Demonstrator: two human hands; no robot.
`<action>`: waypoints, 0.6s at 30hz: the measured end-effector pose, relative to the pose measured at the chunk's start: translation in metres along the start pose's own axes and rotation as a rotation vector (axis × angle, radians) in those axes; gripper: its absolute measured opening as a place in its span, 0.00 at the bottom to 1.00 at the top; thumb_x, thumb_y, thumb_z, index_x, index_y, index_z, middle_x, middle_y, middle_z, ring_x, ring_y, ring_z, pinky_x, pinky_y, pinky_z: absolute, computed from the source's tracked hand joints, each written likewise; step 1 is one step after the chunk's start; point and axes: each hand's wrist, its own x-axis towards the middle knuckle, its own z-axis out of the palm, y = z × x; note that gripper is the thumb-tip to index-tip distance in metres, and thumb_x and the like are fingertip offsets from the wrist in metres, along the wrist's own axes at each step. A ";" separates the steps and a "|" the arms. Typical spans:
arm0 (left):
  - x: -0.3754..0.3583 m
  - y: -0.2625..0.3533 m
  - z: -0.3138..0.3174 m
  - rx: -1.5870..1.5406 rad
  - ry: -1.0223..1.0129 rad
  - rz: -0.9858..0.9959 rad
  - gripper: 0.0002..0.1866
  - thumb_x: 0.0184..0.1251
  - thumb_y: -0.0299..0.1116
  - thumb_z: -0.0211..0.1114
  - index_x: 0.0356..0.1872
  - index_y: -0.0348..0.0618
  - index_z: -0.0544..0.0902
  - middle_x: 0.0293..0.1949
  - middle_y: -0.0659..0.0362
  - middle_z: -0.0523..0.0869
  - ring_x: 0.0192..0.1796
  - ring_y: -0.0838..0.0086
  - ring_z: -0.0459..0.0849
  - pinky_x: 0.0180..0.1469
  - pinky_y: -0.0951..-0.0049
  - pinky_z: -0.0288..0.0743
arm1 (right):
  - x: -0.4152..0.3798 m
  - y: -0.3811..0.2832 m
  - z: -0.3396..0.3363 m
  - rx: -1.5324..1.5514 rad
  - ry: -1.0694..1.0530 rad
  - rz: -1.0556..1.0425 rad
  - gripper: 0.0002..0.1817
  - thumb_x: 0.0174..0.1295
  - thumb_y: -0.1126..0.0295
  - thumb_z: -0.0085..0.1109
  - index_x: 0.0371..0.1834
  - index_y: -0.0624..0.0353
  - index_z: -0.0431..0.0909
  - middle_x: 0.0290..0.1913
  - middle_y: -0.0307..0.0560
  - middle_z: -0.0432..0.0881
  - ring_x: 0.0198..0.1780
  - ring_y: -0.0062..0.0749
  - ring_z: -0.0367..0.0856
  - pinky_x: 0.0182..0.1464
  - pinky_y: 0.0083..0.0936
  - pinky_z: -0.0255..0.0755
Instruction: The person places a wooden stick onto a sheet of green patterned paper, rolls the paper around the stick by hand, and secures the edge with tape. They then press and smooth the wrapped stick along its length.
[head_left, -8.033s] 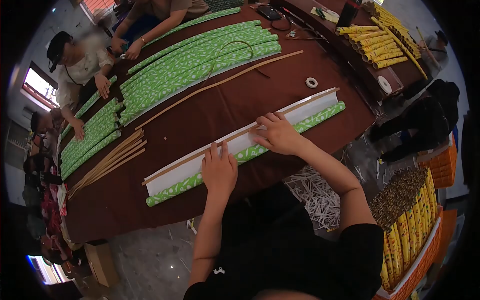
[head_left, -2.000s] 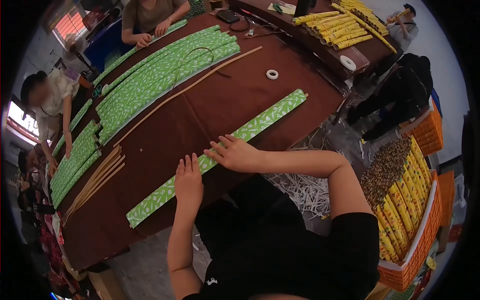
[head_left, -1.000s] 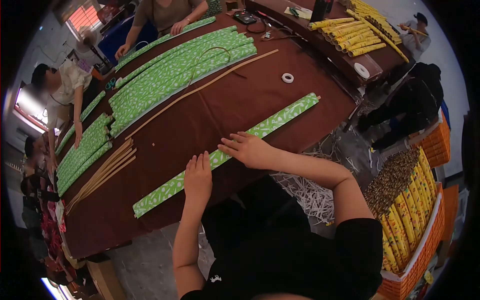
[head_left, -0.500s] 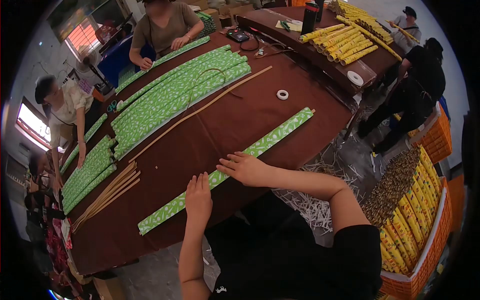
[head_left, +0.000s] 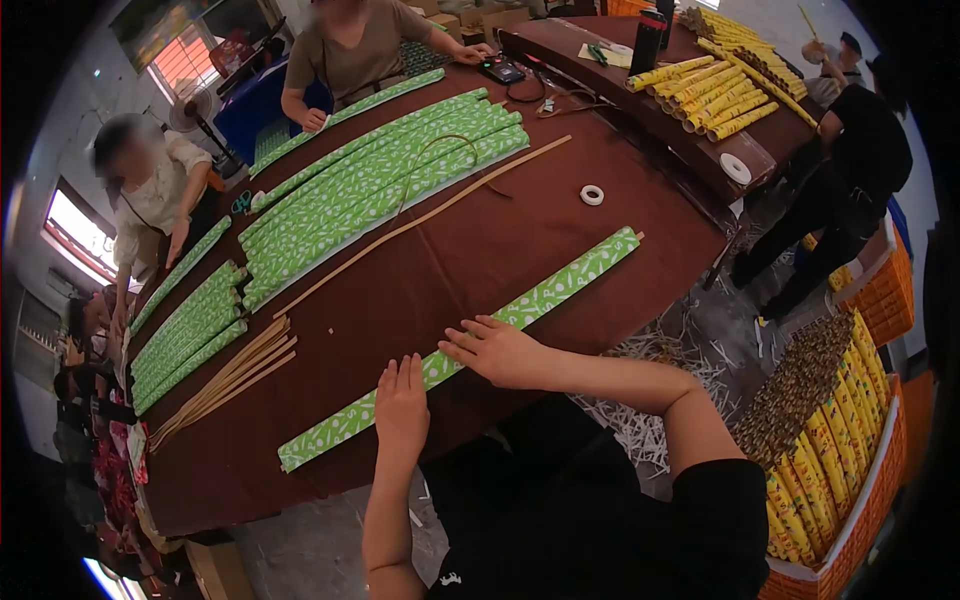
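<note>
Green roll [head_left: 567, 287] — partly hidden beneath left hand [head_left: 402, 408] and right hand [head_left: 498, 352].

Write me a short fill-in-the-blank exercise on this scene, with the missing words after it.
The left hand and right hand lie on a long wrapped piece printed in white and ____.
The bunched tan strips lie to the ____ of the left hand.
The tubes piled on the far table are mostly ____.
The basket at lower right has ____ walls.
Missing words: green; left; yellow; orange.
</note>
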 end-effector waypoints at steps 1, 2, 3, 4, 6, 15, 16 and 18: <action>-0.002 0.000 -0.001 0.004 -0.015 -0.001 0.27 0.56 0.21 0.58 0.61 0.34 0.73 0.59 0.49 0.79 0.63 0.55 0.76 0.67 0.59 0.67 | 0.000 -0.003 0.000 0.002 0.012 0.000 0.31 0.58 0.69 0.54 0.68 0.57 0.66 0.66 0.52 0.72 0.63 0.47 0.75 0.66 0.42 0.66; -0.004 0.001 -0.002 0.006 -0.015 -0.003 0.27 0.56 0.21 0.58 0.61 0.34 0.73 0.59 0.49 0.79 0.63 0.55 0.76 0.67 0.59 0.67 | -0.001 -0.005 0.000 0.003 0.024 0.000 0.30 0.58 0.69 0.54 0.68 0.57 0.67 0.66 0.52 0.72 0.63 0.46 0.75 0.66 0.42 0.66; -0.007 0.001 -0.003 0.003 -0.032 -0.005 0.28 0.56 0.21 0.59 0.62 0.34 0.72 0.59 0.49 0.79 0.63 0.54 0.76 0.67 0.59 0.67 | 0.000 -0.007 0.000 0.002 0.026 -0.003 0.30 0.58 0.69 0.54 0.68 0.57 0.67 0.66 0.52 0.72 0.63 0.46 0.75 0.66 0.42 0.66; -0.009 0.000 -0.003 -0.002 -0.050 -0.007 0.28 0.56 0.21 0.59 0.62 0.34 0.72 0.60 0.49 0.78 0.64 0.54 0.75 0.68 0.58 0.67 | -0.001 -0.009 0.000 -0.012 0.035 0.000 0.30 0.58 0.69 0.54 0.68 0.57 0.67 0.66 0.51 0.72 0.62 0.46 0.75 0.66 0.42 0.66; -0.011 -0.003 0.002 -0.001 -0.040 -0.002 0.29 0.55 0.22 0.60 0.63 0.34 0.71 0.60 0.49 0.78 0.64 0.53 0.75 0.68 0.58 0.66 | 0.000 -0.011 0.003 -0.006 0.074 0.020 0.29 0.59 0.69 0.54 0.67 0.56 0.69 0.65 0.51 0.73 0.62 0.46 0.75 0.65 0.42 0.67; -0.009 -0.001 -0.005 -0.022 0.003 0.010 0.28 0.57 0.22 0.58 0.63 0.34 0.72 0.60 0.49 0.78 0.64 0.54 0.75 0.68 0.58 0.66 | 0.000 -0.011 0.000 0.037 0.075 0.037 0.26 0.60 0.68 0.55 0.65 0.57 0.71 0.63 0.52 0.75 0.62 0.48 0.76 0.65 0.44 0.67; -0.010 -0.001 -0.002 -0.023 0.002 0.014 0.28 0.57 0.22 0.57 0.63 0.34 0.71 0.60 0.49 0.78 0.64 0.54 0.75 0.68 0.58 0.66 | 0.001 -0.011 0.001 0.030 0.088 0.044 0.26 0.60 0.68 0.55 0.65 0.57 0.71 0.63 0.52 0.75 0.62 0.48 0.76 0.65 0.44 0.67; -0.010 -0.002 -0.001 -0.017 -0.016 0.025 0.29 0.56 0.22 0.58 0.63 0.34 0.71 0.60 0.48 0.77 0.65 0.54 0.74 0.69 0.58 0.65 | 0.000 -0.013 0.003 0.036 0.062 0.046 0.27 0.60 0.68 0.55 0.65 0.56 0.70 0.63 0.52 0.75 0.62 0.48 0.75 0.66 0.45 0.65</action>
